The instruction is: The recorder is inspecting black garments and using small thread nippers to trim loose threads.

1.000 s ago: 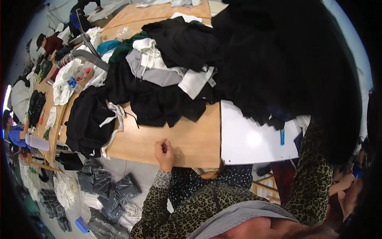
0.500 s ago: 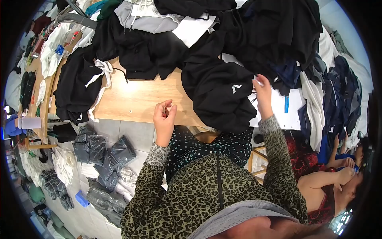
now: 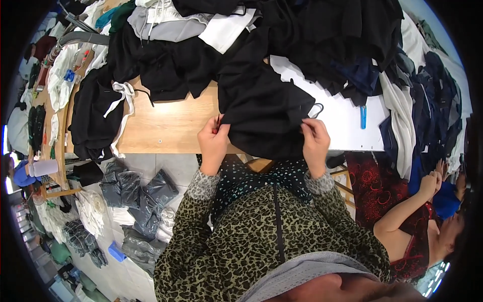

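Observation:
A black knit garment point(image 3: 266, 110) lies bunched over the front edge of the table, between my two hands. My right hand point(image 3: 316, 143) pinches the garment's right edge with thumb and fingers. At its left edge, my left hand point(image 3: 213, 142) is closed, with the fingertips touching the cloth. A small red and dark object point(image 3: 217, 126) sticks out between those fingers; its kind is too small to make out. Just above my right hand, a thin dark cord loop point(image 3: 317, 109) sticks out from the garment.
Black garments, a grey garment point(image 3: 176, 29) and a white cloth point(image 3: 227, 31) pile along the back. A black garment with white ties point(image 3: 95, 110) lies left. On the white board point(image 3: 347, 128) rests a blue cutter point(image 3: 363, 117). Bagged clothes point(image 3: 156, 194) cover floor; another person point(image 3: 402, 221) sits right.
My right hand has come left and down onto the garment's edge. My left hand has moved slightly right to touch the cloth. The white mark on the garment no longer shows.

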A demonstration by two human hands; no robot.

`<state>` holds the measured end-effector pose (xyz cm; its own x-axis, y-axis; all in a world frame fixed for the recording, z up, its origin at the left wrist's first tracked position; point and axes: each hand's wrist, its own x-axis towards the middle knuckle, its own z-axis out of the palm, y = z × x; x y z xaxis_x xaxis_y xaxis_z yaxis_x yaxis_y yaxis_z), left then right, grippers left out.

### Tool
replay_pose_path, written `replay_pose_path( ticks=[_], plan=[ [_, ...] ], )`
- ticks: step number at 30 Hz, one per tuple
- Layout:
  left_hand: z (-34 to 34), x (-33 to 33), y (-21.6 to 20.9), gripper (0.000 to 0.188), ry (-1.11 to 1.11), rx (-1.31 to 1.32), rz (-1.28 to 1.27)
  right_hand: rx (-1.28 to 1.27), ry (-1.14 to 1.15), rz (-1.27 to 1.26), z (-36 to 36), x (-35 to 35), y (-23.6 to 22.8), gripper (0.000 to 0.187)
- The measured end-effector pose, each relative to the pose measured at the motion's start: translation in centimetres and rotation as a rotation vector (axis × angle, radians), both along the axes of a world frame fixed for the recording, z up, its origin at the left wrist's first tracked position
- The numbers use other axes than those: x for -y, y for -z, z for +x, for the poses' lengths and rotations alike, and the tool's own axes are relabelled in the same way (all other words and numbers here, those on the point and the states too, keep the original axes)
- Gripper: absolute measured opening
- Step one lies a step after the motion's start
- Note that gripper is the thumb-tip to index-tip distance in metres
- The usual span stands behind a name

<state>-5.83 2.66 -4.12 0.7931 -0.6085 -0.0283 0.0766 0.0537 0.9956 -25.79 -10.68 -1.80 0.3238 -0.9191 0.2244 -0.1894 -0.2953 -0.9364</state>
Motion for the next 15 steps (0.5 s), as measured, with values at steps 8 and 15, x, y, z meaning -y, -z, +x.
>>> replay_pose_path(
  ticks=[8, 15],
  plan=[
    [-1.9, -0.8, 0.8, 0.044, -0.007, 0.95, 0.296, -0.238, -0.008, -0.139, -0.8, -3.8, -0.9, 0.016],
    [-0.6, 2.7, 0.1, 0.022, 0.16, 0.366, 0.139, -0.439, -0.085, -0.202, 1.1, -3.0, 2.3, 0.03]
  ],
)
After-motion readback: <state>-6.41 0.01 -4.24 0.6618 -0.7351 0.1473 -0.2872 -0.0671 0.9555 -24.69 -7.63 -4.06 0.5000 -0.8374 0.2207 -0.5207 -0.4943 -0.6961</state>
